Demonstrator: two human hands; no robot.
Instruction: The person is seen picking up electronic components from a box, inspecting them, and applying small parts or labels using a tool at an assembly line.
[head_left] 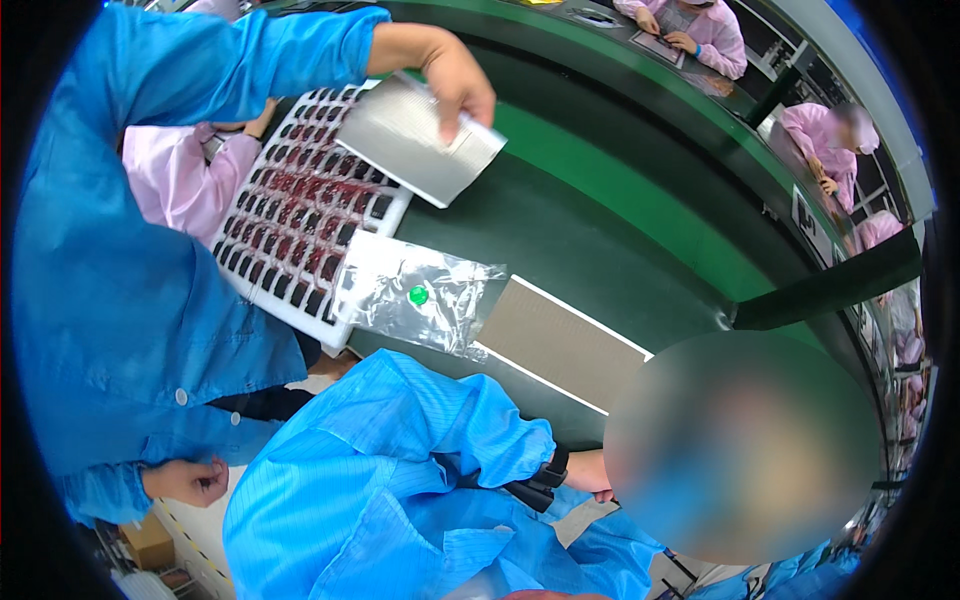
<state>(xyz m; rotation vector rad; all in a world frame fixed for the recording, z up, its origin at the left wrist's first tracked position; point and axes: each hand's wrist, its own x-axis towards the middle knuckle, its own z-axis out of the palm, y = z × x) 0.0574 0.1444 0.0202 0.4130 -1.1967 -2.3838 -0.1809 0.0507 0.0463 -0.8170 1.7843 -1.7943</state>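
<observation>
A blue sleeve from the lower edge leads to my left hand [586,472], which has a dark band on the wrist. A blurred patch covers most of its fingers, so what it holds, if anything, is hidden. My right hand does not show. Near my left hand lies a flat grey-brown sheet [562,342] with white edges. Beside it rests a clear plastic bag [385,310] with a round green sticker [418,295]. A co-worker in blue at the left grips a silvery rectangular sheet [420,140] above the table.
A white foam tray [395,215] holds rows of small dark parts with reddish wires. The dark green table [590,240] curves away to the right. A dark bar [830,285] juts over it. The co-worker's other hand [190,482] hangs low left. People in pink sit around.
</observation>
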